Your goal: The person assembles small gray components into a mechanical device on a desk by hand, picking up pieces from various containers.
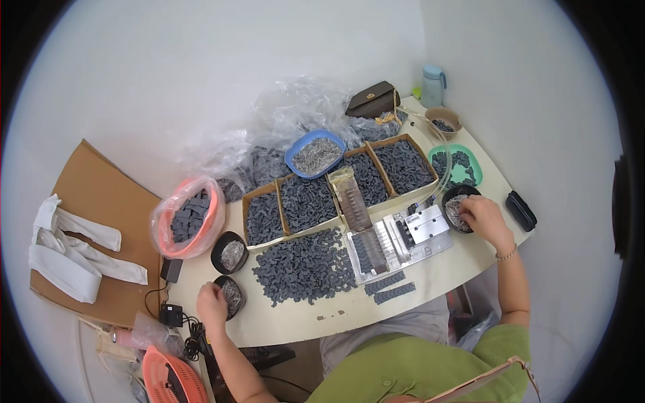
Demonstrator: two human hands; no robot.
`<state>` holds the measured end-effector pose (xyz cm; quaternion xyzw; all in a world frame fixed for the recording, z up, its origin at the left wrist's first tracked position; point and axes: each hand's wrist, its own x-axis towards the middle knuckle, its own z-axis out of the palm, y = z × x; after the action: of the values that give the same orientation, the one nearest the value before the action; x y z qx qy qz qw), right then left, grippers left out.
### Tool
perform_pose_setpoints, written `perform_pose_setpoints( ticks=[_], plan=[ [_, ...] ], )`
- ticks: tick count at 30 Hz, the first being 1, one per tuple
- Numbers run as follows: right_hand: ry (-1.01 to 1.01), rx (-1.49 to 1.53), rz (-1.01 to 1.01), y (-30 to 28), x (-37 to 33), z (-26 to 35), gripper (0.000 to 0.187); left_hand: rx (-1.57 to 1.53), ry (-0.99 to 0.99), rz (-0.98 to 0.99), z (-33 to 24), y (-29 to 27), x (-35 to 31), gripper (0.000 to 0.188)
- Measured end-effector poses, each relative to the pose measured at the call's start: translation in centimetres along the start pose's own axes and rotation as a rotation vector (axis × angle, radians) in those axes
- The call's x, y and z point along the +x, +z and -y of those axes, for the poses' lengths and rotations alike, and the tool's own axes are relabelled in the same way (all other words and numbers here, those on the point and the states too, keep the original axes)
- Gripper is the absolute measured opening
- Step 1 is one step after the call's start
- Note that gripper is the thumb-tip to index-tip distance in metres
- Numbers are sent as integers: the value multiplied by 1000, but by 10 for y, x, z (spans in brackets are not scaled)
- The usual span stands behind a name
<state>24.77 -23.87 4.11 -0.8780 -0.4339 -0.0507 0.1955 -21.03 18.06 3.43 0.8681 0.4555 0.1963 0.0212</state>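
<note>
Bare-skinned left hand (pixel 211 300) at the near left edge of the desk (pixel 336 316), fingers curled into the rim of a small black bowl (pixel 230 296) of thin metal pins; whether the grip has closed on any pins, impossible to tell. Right hand (pixel 484 216) far over on the right, fingers bent down into a second black bowl (pixel 459 208) of the same pins, grip half closed, contents of the grip hidden. Just left of that bowl, a small metal jig (pixel 424 225) with a ribbed tray (pixel 376 247) carrying rows of dark grey plastic parts. In front of the tray, two short strips of joined grey parts (pixel 390 287) flat on the desk. Between the hands, a loose heap of dark grey parts (pixel 306 266). Behind the heap, a row of shallow cardboard boxes (pixel 336 191) filled with more grey parts, with a blue bowl of pins (pixel 315 153) at their back edge. Third black pin bowl (pixel 230 252) just behind the left hand's bowl, and beside it an orange basket lined with clear plastic (pixel 188 216) holding grey blocks. Further right, a green dish (pixel 457 164) with grey parts, a small brown bowl (pixel 443 121), a pale blue bottle (pixel 433 85) and a brown purse (pixel 371 99).
</note>
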Motion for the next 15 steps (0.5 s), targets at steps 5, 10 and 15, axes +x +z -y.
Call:
perform_pose_setpoints(
  ticks=[5, 10, 15],
  plan=[
    [-13, 26, -68, 2, -5, -5, 9, -588, 253, 142, -139, 24, -22, 8],
    [14, 66, -70, -8, -3, 3, 12, -468, 760, 80, -247, 53, -41, 11],
    [-69, 99, -186, -11, -10, 6, 15, -319, 831, 120, -274, 74, -47, 7]
  ],
)
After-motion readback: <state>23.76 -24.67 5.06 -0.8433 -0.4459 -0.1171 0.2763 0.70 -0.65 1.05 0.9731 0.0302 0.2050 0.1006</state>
